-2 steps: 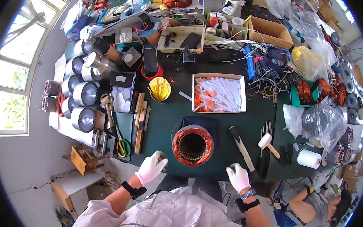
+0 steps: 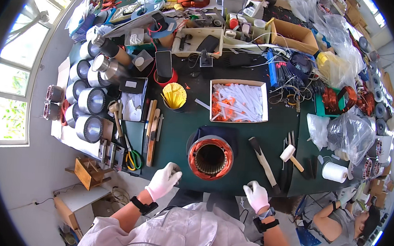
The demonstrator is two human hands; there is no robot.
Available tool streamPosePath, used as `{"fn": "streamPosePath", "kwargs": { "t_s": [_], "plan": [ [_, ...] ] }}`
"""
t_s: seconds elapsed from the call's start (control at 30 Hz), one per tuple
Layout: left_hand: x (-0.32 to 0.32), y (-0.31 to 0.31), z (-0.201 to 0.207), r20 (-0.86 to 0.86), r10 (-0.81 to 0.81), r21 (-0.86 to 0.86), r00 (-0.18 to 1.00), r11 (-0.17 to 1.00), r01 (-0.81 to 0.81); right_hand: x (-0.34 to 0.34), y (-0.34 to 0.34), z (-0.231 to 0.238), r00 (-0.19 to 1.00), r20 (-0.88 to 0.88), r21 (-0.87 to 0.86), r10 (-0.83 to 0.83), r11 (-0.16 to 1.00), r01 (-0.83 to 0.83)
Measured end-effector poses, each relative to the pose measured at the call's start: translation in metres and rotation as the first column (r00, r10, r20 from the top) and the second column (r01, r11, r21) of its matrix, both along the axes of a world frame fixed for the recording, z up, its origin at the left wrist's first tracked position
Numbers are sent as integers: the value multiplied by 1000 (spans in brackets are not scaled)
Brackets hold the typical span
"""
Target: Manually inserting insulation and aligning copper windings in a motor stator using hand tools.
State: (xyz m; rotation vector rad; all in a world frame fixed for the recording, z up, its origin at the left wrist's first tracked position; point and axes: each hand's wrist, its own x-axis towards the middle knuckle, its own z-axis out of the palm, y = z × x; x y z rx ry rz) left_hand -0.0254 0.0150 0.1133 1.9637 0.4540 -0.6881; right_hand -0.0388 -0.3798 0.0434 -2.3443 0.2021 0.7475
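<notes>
A motor stator (image 2: 231, 160) with red-brown copper windings around its open bore stands at the middle of the front table edge, on a dark pad (image 2: 209, 132). My left hand (image 2: 164, 183), in a white glove with greyish fingertips, is at the table edge to the left of the stator, its fingers curled in. On the other side, my right hand (image 2: 256, 196), also gloved, has its fingers curled together just off the edge. Neither hand touches the stator, and nothing shows in either. A wood-handled tool (image 2: 265, 164) lies beyond my right hand; green-handled scissors (image 2: 134, 159) lie beyond my left.
A white box (image 2: 239, 103) of white and orange strips sits behind the stator, beside a cup of yellow strips (image 2: 174, 96). A white mallet (image 2: 291, 156) and a thread spool (image 2: 335, 172) lie right. Metal cylinders (image 2: 91, 102) stack left. A co-worker's arm (image 2: 327, 216) shows lower right.
My right hand has shifted slightly to the left. My left hand stays nearly where it was, and the stator has not moved on the table.
</notes>
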Motion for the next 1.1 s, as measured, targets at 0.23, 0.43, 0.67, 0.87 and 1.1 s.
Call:
{"fn": "streamPosePath", "kwargs": {
  "t_s": [0.23,0.43,0.67,0.87,1.1],
  "plan": [
    [70,-6,11,325,-198,142,925,977,159,35,70,30,942,215,264,-258,944,198],
    [90,-27,-1,275,-459,418,845,848,325,93,139,63,966,258,-92,-13,995,38],
    [89,-32,-10,328,-376,297,867,912,283,79,132,54,936,338,-22,-99,993,113],
    [53,8,-16,313,-235,167,920,968,190,16,104,38,843,-87,454,-531,732,508],
    [-10,49,-102,-10,-407,211,913,892,400,-212,2,-137,945,-314,-178,-90,983,35]
  ]
}}
